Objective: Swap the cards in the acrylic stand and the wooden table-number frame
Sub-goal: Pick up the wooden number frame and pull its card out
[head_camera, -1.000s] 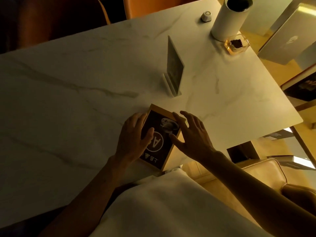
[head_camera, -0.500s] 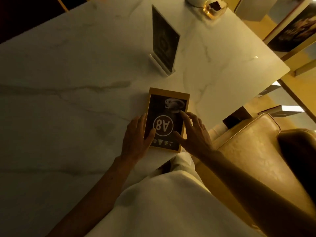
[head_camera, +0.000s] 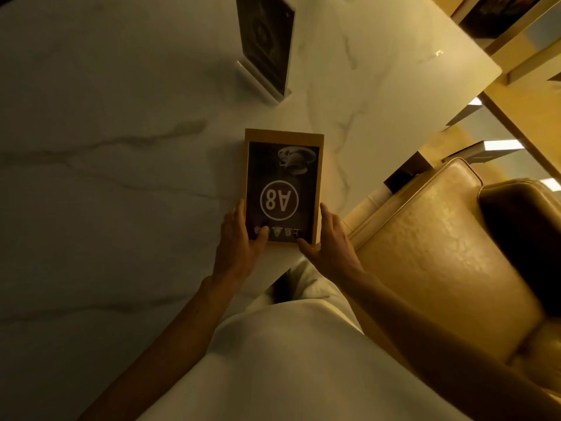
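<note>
The wooden table-number frame (head_camera: 283,138) lies flat near the table's front edge, with a dark card (head_camera: 280,189) marked "A8" in it, upside down to me. My left hand (head_camera: 239,241) grips the frame's near left corner, thumb on the card. Along the frame's near right edge, my right hand (head_camera: 329,238) holds it with thumb at the bottom corner. Farther back stands the acrylic stand (head_camera: 267,44), upright, holding a dark card; its top is cut off by the view.
The white marble table (head_camera: 106,147) ends at a right edge close to the frame. A tan leather chair (head_camera: 440,238) stands right of me. Wooden shelving (head_camera: 516,41) with dark pictures is at the upper right. My light-clothed lap fills the bottom.
My head moved closer and lower over the frame. My right hand slid from on top of the card to the frame's right edge. The left hand shifted down to the near left corner.
</note>
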